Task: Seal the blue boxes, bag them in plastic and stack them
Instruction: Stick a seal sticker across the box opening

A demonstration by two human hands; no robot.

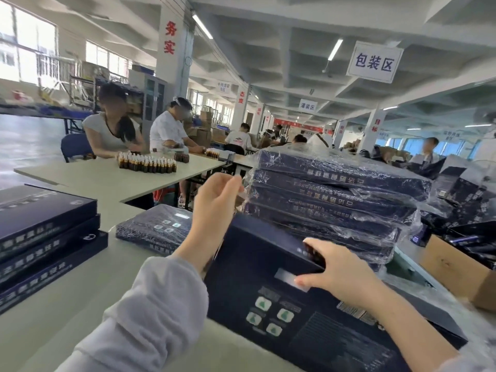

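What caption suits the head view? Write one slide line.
Right hand presses the unbagged blue box; left hand is raised beside the stack of bagged boxes.

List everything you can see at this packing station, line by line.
Bagged box stack: about six, dark blue in clear plastic, right of centre.
Single bagged box: one, dark blue, flat on the table, centre.
Unbagged boxes: three, dark blue, stacked at left.
Front box: one, dark blue, unbagged, nearest the camera.
Bottles: many, brown, on the far table.
Cardboard carton: one, brown, right edge.
Nearest hanging sign: one, white, overhead right.
Workers: several, seated at the far tables.
Left hand: at the stack's near edge, grip unclear.
Right hand: resting on the front box.
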